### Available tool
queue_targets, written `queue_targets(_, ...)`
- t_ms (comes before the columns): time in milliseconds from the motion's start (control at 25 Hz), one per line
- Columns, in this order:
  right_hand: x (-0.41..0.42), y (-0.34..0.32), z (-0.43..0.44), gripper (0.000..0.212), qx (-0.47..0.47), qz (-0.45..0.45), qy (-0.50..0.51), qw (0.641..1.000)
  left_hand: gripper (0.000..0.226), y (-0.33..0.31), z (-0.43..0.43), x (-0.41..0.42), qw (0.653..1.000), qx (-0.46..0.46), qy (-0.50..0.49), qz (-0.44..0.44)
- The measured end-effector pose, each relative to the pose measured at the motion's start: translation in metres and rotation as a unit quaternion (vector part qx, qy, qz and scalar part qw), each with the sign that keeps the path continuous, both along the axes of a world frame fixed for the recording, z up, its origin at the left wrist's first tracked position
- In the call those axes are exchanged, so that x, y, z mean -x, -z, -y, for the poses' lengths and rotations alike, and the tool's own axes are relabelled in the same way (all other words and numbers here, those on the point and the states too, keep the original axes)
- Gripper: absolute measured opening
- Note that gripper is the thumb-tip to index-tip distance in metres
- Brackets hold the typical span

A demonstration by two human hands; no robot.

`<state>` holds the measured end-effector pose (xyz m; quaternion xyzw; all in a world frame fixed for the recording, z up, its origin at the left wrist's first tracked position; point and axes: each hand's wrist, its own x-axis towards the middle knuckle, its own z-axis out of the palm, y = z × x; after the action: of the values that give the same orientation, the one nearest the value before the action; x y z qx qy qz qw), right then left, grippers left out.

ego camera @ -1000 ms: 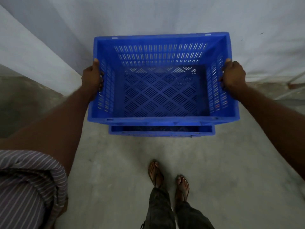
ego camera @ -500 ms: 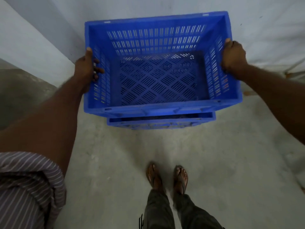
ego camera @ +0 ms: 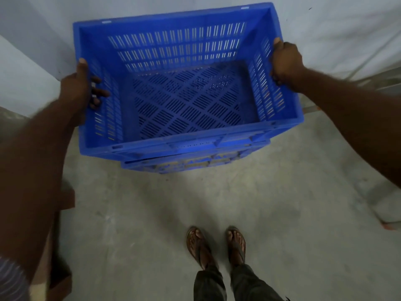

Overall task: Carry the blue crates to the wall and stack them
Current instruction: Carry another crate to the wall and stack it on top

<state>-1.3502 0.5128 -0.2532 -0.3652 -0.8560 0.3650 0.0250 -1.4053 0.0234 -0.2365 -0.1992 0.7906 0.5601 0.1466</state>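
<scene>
I hold an empty blue slotted crate (ego camera: 186, 101) level in front of me, close to the white wall (ego camera: 336, 29). My left hand (ego camera: 81, 88) grips its left side wall, fingers poking through the handle slot to the inside. My right hand (ego camera: 284, 64) grips the right side wall at the rim. Directly below the held crate sits a second blue crate (ego camera: 186, 165) on the floor; only its near rim and front face show under the held one.
The grey concrete floor (ego camera: 282, 213) stretches toward me, with my sandalled feet (ego camera: 217, 246) a step back from the crates. A brown block or box (ego camera: 63, 235) stands at my left. A pale slab lies at the right edge (ego camera: 388, 203).
The held crate has come down and closer over the lower crate, hiding more of it. My feet have drawn together, and the view has tilted slightly.
</scene>
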Motion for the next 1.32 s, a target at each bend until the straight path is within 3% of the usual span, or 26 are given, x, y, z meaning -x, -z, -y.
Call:
queue_targets(200,-0.002,-0.009,0.002,0.090,0.011,0.000,-0.015,1.000,0.053,-0.007,-0.004,-0.027,1.000,-0.017,-0.024,-0.002)
queue_targets(440,-0.023,-0.011,0.004,0.068,0.007,0.004,-0.009,1.000,0.056,-0.005,-0.014,-0.023,1.000,0.029,-0.010,-0.005)
queue_targets(680,-0.030,-0.009,0.009,0.067,0.006,-0.013,-0.017,1.000,0.060,-0.006,-0.007,-0.026,0.999,0.049,-0.010,-0.017)
queue_targets(840,-0.018,-0.022,0.007,0.053,0.008,0.028,-0.031,0.999,0.057,0.002,-0.013,-0.044,0.998,0.050,-0.024,-0.008)
queue_targets(960,-0.027,-0.021,0.013,0.059,-0.053,0.009,-0.076,0.996,0.058,0.003,-0.011,-0.047,0.998,0.055,-0.032,-0.021)
queue_targets(1120,-0.049,-0.018,0.024,0.067,-0.049,0.004,-0.053,0.997,0.059,0.000,-0.004,-0.035,0.997,0.070,-0.022,-0.023)
queue_targets(1320,-0.066,-0.013,0.035,0.060,-0.058,0.002,-0.018,0.998,0.060,0.000,0.005,-0.025,0.996,0.079,0.018,-0.042)
